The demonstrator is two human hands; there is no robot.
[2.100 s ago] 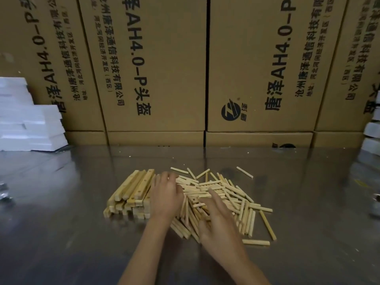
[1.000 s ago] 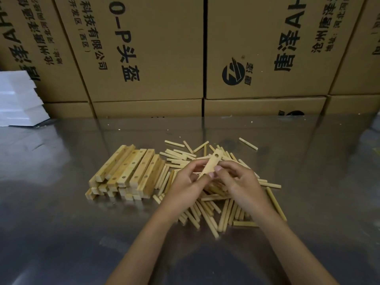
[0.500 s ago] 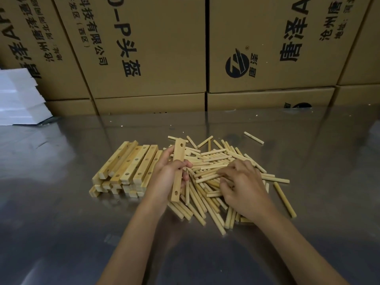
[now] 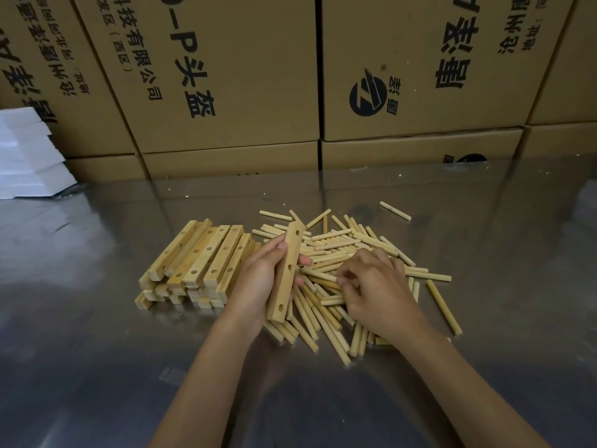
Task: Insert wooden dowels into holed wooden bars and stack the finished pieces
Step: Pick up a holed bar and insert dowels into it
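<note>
Holed bar (image 4: 286,273) is in my left hand (image 4: 258,282), fingers curled round its middle, held near-upright and tilted slightly, three holes facing me, above the left edge of the dowel pile (image 4: 342,253). My right hand (image 4: 374,292) is down on the pile, fingertips curled and pinching at a dowel (image 4: 318,275). Stack of holed bars (image 4: 197,263) sits just left of my left hand on the shiny metal surface (image 4: 97,350). One stray dowel (image 4: 394,210) lies apart behind the pile. Cardboard boxes (image 4: 226,76) behind, white foam blocks (image 4: 26,156) far left.
</note>
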